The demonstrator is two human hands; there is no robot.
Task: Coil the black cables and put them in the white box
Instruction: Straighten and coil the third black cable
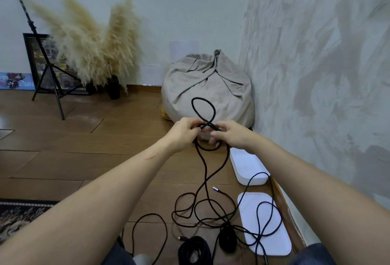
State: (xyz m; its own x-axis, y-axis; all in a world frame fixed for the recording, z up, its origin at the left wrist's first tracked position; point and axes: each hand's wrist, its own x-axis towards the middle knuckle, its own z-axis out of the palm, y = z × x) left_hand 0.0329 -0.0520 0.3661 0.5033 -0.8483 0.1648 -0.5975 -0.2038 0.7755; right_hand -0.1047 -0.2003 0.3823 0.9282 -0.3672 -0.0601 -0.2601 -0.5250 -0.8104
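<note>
Cable (pixel 207 125) clamped at loop crossing by left grip (pixel 183 133) and right grip (pixel 230 135), 12 o'clock; slack trailed on floor toward 6 o'clock. Judged light, limp, springy: crossing best held. Box (pixel 247 167) at 4 o'clock.

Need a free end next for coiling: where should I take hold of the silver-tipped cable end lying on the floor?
Probably pinch the black sleeve just behind the silver plug, coming from above. It lies flat on the wood floor, apart from the tangled loops, with bare floor on both sides for fingertips.
</note>
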